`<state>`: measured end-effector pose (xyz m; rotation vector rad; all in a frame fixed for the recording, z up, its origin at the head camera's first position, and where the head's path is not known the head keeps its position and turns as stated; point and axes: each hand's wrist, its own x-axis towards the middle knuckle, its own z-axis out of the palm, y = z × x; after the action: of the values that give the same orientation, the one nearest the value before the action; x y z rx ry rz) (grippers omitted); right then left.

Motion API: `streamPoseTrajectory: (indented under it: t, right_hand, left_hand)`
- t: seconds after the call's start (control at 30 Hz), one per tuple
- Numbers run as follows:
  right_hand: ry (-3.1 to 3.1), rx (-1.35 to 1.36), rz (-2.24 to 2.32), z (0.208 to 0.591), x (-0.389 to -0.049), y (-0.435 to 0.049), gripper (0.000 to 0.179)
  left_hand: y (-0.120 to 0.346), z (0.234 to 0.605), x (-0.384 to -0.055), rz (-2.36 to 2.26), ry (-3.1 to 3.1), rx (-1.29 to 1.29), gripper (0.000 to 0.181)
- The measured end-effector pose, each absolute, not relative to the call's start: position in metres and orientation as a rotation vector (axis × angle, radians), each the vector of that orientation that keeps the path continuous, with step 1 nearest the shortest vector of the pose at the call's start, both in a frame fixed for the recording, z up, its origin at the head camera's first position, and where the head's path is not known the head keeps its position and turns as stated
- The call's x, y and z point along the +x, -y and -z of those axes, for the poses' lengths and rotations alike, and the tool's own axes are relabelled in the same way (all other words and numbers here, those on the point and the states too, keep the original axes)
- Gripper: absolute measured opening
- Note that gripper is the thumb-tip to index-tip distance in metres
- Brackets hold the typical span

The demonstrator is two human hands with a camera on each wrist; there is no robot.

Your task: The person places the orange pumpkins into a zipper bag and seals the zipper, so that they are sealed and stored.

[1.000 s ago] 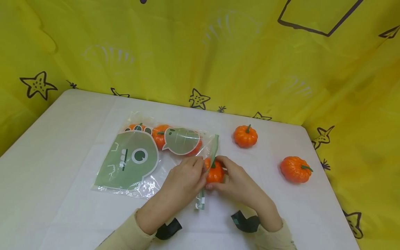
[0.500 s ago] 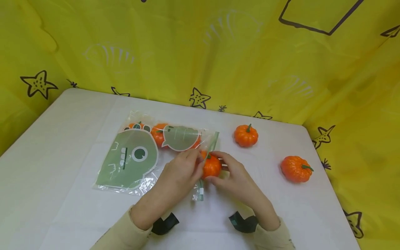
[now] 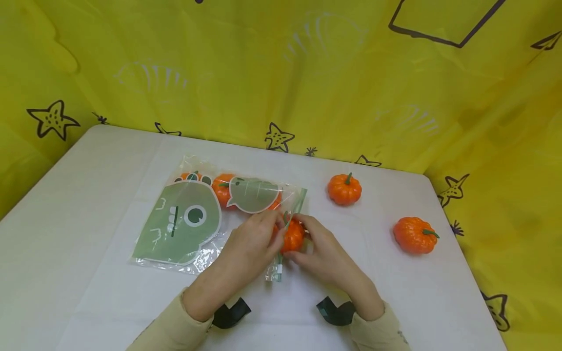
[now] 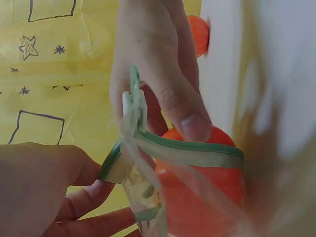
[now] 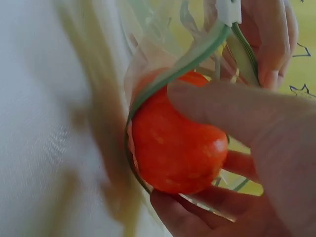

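Note:
A clear zip bag (image 3: 206,243) with a green monster print lies on the table, its green-edged mouth facing right. Inside it, along the far side, are several orange toy pumpkins (image 3: 221,189). My left hand (image 3: 252,243) pinches the upper edge of the bag's mouth, beside the white zip slider (image 5: 228,12). With thumb and fingers around it, my right hand (image 3: 325,251) holds another pumpkin (image 5: 177,138) partly inside the opening. The green zip strip (image 4: 192,146) crosses over that pumpkin, and my right thumb (image 4: 195,127) presses on its near side.
Two more toy pumpkins sit on the white table (image 3: 110,204): one pumpkin (image 3: 344,189) beyond the right hand, one pumpkin (image 3: 415,236) near the right edge. A yellow printed curtain (image 3: 246,73) hangs behind and at the sides. Black wrist mounts (image 3: 231,313) show below the hands.
The right hand has moved left, carrying the pumpkin further into the bag's mouth. The left hand keeps its pinch on the bag edge and has shifted slightly left and away from the body.

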<state>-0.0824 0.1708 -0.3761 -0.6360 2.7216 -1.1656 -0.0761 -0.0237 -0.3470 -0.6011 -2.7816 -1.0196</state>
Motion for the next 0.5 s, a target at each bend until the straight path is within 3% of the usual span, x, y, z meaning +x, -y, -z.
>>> streamPoseTrajectory:
  t: [0.3,0.5]
  right_hand:
    - [-2.646,-0.683,1.348,0.385,-0.086,-0.175,0.058]
    - [-2.575,-0.450,1.378,0.385,-0.089,-0.175,0.058]
  left_hand:
    - [0.020,0.351,-0.073,0.946,2.787,-0.640,0.006]
    - [0.017,0.354,-0.071,0.849,2.779,-0.663,0.008]
